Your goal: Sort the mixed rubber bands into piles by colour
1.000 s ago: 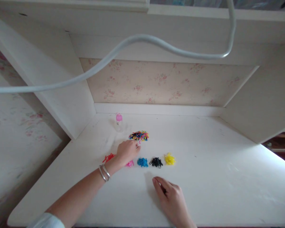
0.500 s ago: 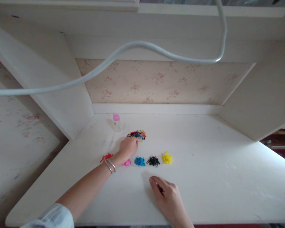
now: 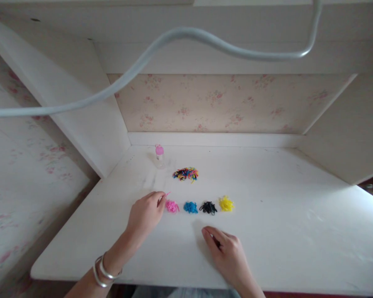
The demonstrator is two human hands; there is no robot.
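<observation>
Your left hand (image 3: 145,212) has drawn back from the mixed pile (image 3: 185,174) since the earlier frame and now sits just left of the pink pile (image 3: 172,206), while your right hand (image 3: 226,250) has stayed near the front of the white table (image 3: 286,236); your left thumb and forefinger pinch a slim pink band (image 3: 168,194), its free tip pointing away from you, just beyond the pink pile; to handle it well, keep that pinch light, carry the band above the loose loops, and hold your knuckles clear so that nothing drags; your left forearm slants in from the lower left, back of the hand up, two silver bangles (image 3: 103,271) on the wrist; your right hand is on the near side of the black pile (image 3: 208,207), fingers curled in and thumb meeting forefinger; nothing shows in that grip, though you cannot tell what the curl hides.
</observation>
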